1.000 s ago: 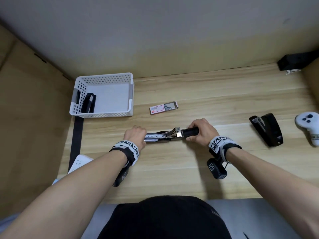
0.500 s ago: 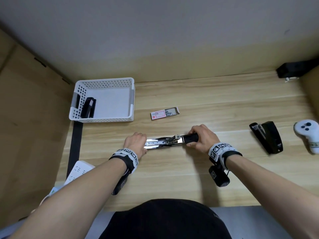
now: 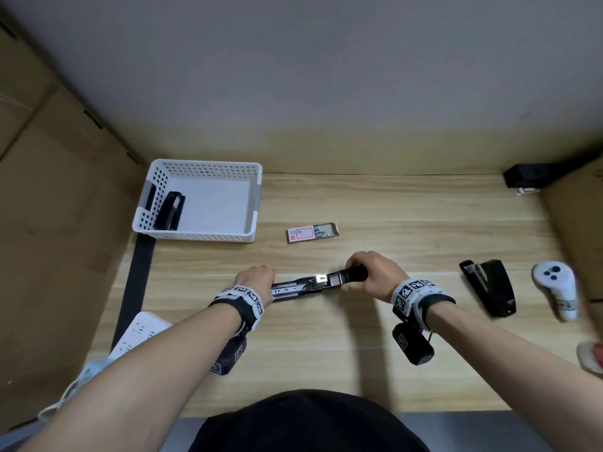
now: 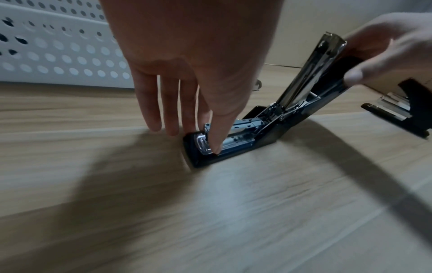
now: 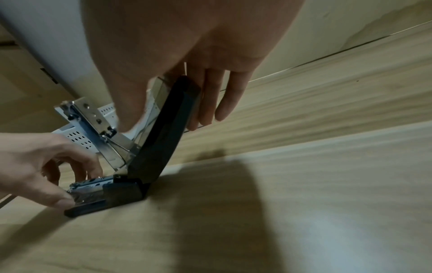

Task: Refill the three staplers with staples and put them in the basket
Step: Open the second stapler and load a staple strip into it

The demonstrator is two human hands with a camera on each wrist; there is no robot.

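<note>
From the head view, a white perforated basket [image 3: 199,200] sits at the far left of the desk [image 3: 359,337] with one black stapler [image 3: 169,211] lying along its left wall. A small box of staples [image 3: 311,232] lies between the basket and the hands, and another black stapler [image 3: 487,287] rests well to the right, near a white controller [image 3: 554,288]. The open stapler [image 3: 313,285] lies mid-desk, held at each end by the left hand [image 3: 256,283] and the right hand [image 3: 375,275]. From the left wrist, this stapler's [image 4: 252,133] base lies flat while its top arm tilts upward; the left hand's [image 4: 187,55] straight fingers [image 4: 215,140] press down on the front end, gripping nothing. From the right wrist, the right hand [image 5: 187,55] has its grip wrapped around the raised black top arm of the stapler [image 5: 158,138], thumb on one side and fingers [image 5: 210,103] on the other.
</note>
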